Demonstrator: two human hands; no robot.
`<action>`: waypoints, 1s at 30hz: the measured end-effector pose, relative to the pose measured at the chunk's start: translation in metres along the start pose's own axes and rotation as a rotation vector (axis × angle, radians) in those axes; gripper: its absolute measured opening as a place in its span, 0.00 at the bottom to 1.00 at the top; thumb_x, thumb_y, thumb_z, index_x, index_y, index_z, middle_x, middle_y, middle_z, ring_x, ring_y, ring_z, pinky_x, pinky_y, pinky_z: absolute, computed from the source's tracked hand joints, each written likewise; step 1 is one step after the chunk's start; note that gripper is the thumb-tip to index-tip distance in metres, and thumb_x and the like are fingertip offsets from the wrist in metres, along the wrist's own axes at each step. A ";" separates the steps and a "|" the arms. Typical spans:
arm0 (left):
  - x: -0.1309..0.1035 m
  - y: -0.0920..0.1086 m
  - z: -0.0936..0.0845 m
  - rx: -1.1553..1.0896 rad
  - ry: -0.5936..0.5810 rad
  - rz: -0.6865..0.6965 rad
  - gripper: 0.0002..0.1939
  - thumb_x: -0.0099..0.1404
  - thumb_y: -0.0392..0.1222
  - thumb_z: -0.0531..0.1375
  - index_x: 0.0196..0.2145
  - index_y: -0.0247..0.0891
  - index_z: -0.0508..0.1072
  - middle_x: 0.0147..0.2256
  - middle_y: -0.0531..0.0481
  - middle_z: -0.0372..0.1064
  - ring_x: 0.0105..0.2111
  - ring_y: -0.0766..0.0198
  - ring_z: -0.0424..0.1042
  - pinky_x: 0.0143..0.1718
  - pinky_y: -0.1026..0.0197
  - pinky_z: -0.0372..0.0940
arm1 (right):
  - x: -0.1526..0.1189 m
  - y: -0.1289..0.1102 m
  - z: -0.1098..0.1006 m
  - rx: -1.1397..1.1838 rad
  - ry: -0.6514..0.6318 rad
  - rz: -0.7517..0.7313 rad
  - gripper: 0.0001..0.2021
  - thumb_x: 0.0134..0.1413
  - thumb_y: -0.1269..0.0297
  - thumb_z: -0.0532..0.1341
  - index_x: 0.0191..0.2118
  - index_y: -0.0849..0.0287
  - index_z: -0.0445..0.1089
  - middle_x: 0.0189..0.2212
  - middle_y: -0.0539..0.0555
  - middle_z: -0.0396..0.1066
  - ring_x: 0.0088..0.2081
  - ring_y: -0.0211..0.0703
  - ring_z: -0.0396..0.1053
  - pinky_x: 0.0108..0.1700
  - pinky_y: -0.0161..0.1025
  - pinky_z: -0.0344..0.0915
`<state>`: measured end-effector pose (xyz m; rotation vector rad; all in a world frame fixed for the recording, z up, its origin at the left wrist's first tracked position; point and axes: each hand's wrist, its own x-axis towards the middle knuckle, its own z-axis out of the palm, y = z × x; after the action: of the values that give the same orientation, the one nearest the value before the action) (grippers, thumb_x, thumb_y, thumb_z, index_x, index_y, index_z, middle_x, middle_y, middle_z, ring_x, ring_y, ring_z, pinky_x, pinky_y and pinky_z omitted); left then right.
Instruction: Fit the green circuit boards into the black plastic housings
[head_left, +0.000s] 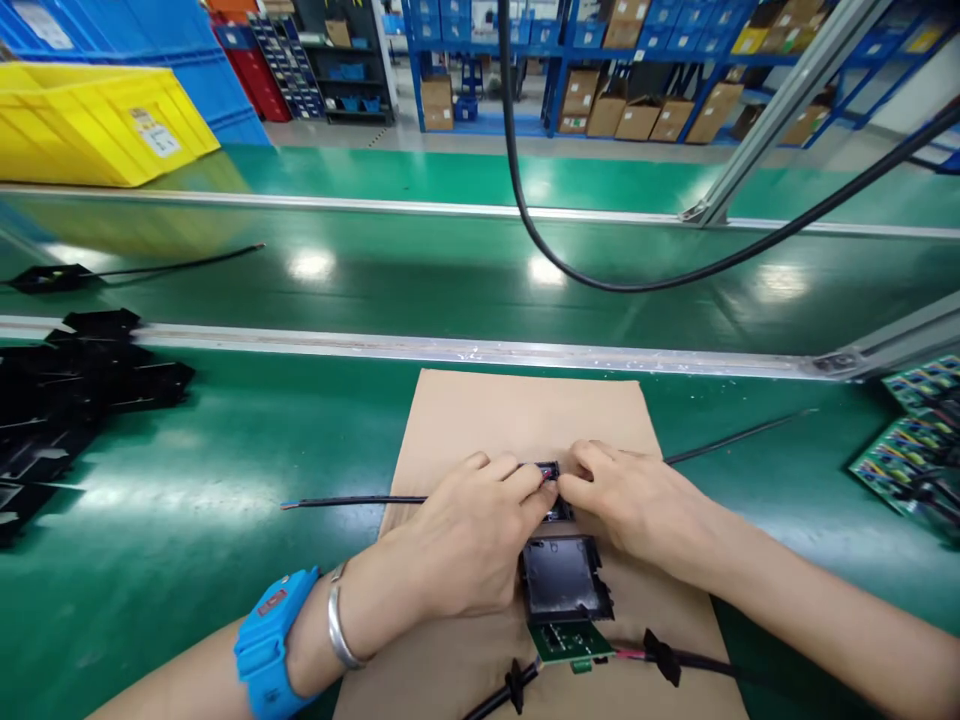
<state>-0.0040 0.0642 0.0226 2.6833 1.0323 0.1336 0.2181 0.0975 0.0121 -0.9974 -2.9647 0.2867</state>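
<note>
On a sheet of brown cardboard (465, 410), both hands meet over a small black plastic housing (557, 512), mostly covered by fingers. My left hand (480, 530) is closed on its left side, thumb and index together near small red wires. From the right, my right hand (630, 495) pinches at the housing's edge. A black cable (360, 501) with stripped ends sticks out past the left hand; another length (739, 437) runs out behind the right hand. Just below lies an open black case half (566, 580), hollow side up. Nearer me is a green circuit board (571, 642) with cables at both sides.
Black plastic parts (67, 400) are heaped at left. Circuit boards (911, 455) lie at the right edge. A metal rail (450, 347) crosses the green bench beyond the cardboard. Overhead, a thick black cable (637, 287) hangs in a loop. A yellow bin (97, 125) stands at far left.
</note>
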 end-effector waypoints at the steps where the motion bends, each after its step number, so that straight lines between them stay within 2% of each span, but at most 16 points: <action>1: -0.002 -0.002 0.002 -0.010 0.004 0.008 0.23 0.62 0.38 0.54 0.56 0.34 0.64 0.41 0.43 0.67 0.39 0.53 0.65 0.39 0.49 0.65 | -0.001 0.001 0.000 0.013 0.010 0.013 0.10 0.56 0.79 0.52 0.35 0.57 0.65 0.36 0.54 0.63 0.35 0.43 0.63 0.34 0.38 0.59; 4: -0.009 -0.011 0.009 -0.071 0.051 0.051 0.24 0.65 0.35 0.51 0.59 0.34 0.60 0.44 0.42 0.67 0.41 0.53 0.66 0.44 0.49 0.65 | -0.004 0.005 -0.002 0.094 0.077 0.028 0.08 0.60 0.74 0.53 0.39 0.58 0.67 0.38 0.56 0.65 0.41 0.47 0.62 0.41 0.44 0.61; 7: -0.016 -0.016 0.014 -0.148 0.131 0.074 0.20 0.66 0.34 0.51 0.56 0.36 0.63 0.47 0.42 0.66 0.45 0.54 0.66 0.47 0.50 0.64 | -0.008 0.006 -0.001 0.210 0.149 0.038 0.10 0.63 0.69 0.53 0.46 0.58 0.67 0.39 0.56 0.66 0.42 0.48 0.62 0.45 0.47 0.60; 9: -0.020 -0.019 0.013 -0.227 0.218 0.075 0.21 0.64 0.34 0.53 0.55 0.37 0.64 0.49 0.41 0.64 0.47 0.54 0.65 0.48 0.50 0.65 | -0.010 0.006 0.000 0.263 0.190 0.052 0.11 0.64 0.69 0.51 0.46 0.58 0.68 0.38 0.56 0.67 0.42 0.48 0.62 0.45 0.47 0.61; 12: -0.021 -0.023 0.005 -0.371 0.374 -0.002 0.22 0.61 0.33 0.56 0.54 0.37 0.64 0.48 0.41 0.63 0.46 0.55 0.65 0.47 0.52 0.65 | -0.007 0.001 -0.001 0.302 0.263 0.081 0.11 0.64 0.70 0.49 0.43 0.59 0.69 0.37 0.56 0.67 0.41 0.47 0.63 0.44 0.45 0.61; 14: -0.021 -0.027 -0.001 -0.422 0.398 -0.098 0.20 0.61 0.32 0.56 0.51 0.38 0.66 0.45 0.43 0.64 0.46 0.57 0.66 0.47 0.52 0.65 | 0.001 -0.003 -0.007 0.296 0.275 0.136 0.10 0.63 0.68 0.51 0.41 0.59 0.69 0.37 0.57 0.68 0.42 0.47 0.63 0.45 0.44 0.61; 15: -0.020 -0.029 -0.003 -0.435 0.375 -0.134 0.19 0.60 0.32 0.57 0.50 0.38 0.67 0.44 0.44 0.65 0.46 0.57 0.66 0.47 0.52 0.65 | 0.007 -0.004 -0.011 0.277 0.233 0.188 0.08 0.62 0.67 0.53 0.40 0.59 0.70 0.38 0.57 0.68 0.43 0.48 0.64 0.45 0.44 0.61; 17: -0.020 -0.033 -0.005 -0.454 0.305 -0.167 0.20 0.58 0.33 0.60 0.49 0.38 0.67 0.45 0.45 0.65 0.46 0.56 0.66 0.49 0.52 0.64 | 0.022 -0.007 -0.022 0.231 0.057 0.307 0.06 0.59 0.64 0.57 0.37 0.58 0.70 0.36 0.56 0.70 0.43 0.50 0.65 0.43 0.44 0.61; 19: -0.019 -0.035 -0.003 -0.463 0.256 -0.172 0.20 0.58 0.34 0.62 0.49 0.39 0.67 0.45 0.45 0.65 0.47 0.56 0.66 0.50 0.51 0.63 | 0.040 -0.006 -0.032 0.214 -0.127 0.384 0.04 0.53 0.64 0.60 0.34 0.57 0.70 0.30 0.55 0.71 0.36 0.49 0.68 0.34 0.41 0.61; 21: -0.020 -0.037 -0.001 -0.461 0.243 -0.173 0.18 0.59 0.36 0.62 0.48 0.39 0.67 0.45 0.45 0.66 0.47 0.56 0.66 0.50 0.51 0.63 | 0.055 -0.004 -0.038 0.233 -0.228 0.386 0.03 0.47 0.67 0.62 0.32 0.56 0.70 0.26 0.52 0.70 0.29 0.47 0.67 0.27 0.38 0.56; 23: -0.020 -0.037 0.001 -0.457 0.245 -0.178 0.16 0.61 0.37 0.62 0.47 0.39 0.67 0.45 0.45 0.66 0.47 0.56 0.66 0.50 0.51 0.63 | 0.065 -0.001 -0.041 0.254 -0.268 0.365 0.04 0.42 0.69 0.62 0.29 0.56 0.69 0.24 0.51 0.70 0.27 0.45 0.66 0.23 0.36 0.53; 26: -0.021 -0.036 0.001 -0.441 0.236 -0.184 0.17 0.60 0.34 0.61 0.47 0.40 0.67 0.45 0.46 0.66 0.47 0.56 0.66 0.50 0.51 0.63 | 0.067 -0.001 -0.042 0.255 -0.294 0.348 0.04 0.41 0.71 0.61 0.27 0.56 0.69 0.24 0.51 0.70 0.28 0.44 0.67 0.23 0.35 0.53; 30: -0.021 -0.033 0.001 -0.416 0.241 -0.201 0.19 0.58 0.31 0.61 0.48 0.40 0.66 0.45 0.46 0.65 0.47 0.55 0.65 0.50 0.50 0.62 | 0.058 -0.010 -0.043 0.191 -0.198 0.323 0.04 0.47 0.70 0.61 0.32 0.57 0.70 0.30 0.54 0.72 0.36 0.48 0.68 0.30 0.37 0.58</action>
<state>-0.0413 0.0735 0.0127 2.2132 1.1851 0.5763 0.1678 0.1320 0.0529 -1.4972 -2.8531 0.6930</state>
